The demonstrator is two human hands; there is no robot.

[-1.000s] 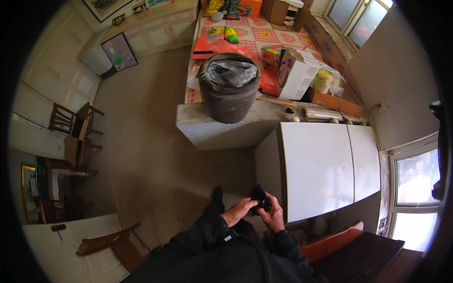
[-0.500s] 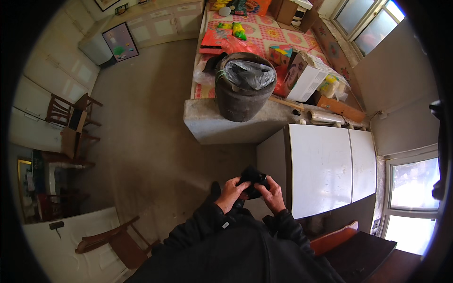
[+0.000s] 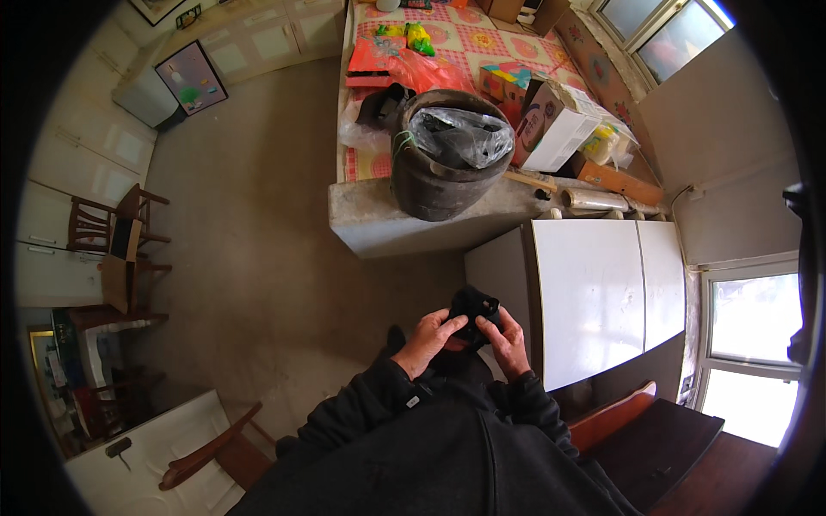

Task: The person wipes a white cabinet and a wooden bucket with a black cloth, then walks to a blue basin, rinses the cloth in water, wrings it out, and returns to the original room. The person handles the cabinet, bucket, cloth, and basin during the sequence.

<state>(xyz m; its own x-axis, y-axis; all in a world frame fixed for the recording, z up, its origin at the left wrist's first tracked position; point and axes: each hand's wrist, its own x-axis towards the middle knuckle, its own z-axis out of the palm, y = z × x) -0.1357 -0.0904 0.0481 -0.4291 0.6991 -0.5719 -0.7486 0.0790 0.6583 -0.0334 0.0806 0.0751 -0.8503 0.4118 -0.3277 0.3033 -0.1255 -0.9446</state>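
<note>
My left hand (image 3: 422, 344) and my right hand (image 3: 509, 341) are held close together in front of my body. Between them is a soft-looking black item (image 3: 471, 303), bunched up, whose exact kind I cannot make out. Both thumbs press on its near side, and the other fingers curl round its edges, partly hidden. Beyond my hands, a dark round crock (image 3: 443, 196) stands on a ledge, its mouth covered with clear plastic. A black object (image 3: 379, 107) lies at the crock's left side.
A white two-door refrigerator (image 3: 589, 297) stands to my right. Behind the crock, a bed-like platform with a patterned cover (image 3: 477, 39) bears a white carton (image 3: 555, 129) and red bags (image 3: 430, 73). Wooden chairs (image 3: 228, 456) stand at the left, and a dark table (image 3: 654, 456) at the lower right.
My hands and the black item have moved slightly right and up, and the item has been turned a little in my fingers. The view has shifted slightly.
</note>
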